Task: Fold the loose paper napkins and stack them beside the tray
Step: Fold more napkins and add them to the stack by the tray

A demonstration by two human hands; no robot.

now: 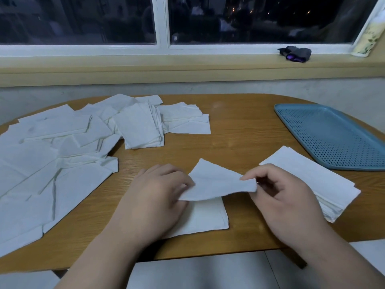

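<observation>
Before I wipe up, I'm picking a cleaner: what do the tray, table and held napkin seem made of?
The tray looks like matte blue moulded plastic, its floor a grid of small holes. The table shows light wood grain with a soft sheen: veneer or laminate, I cannot tell. The napkin is thin white paper, creased and limp.

White napkins (pixel 52 163) — blue perforated tray (pixel 333 132)

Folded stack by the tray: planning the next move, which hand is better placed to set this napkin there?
Right, probably: the right hand pinches the napkin and sits beside the stack; the left hand is farther away.
</observation>
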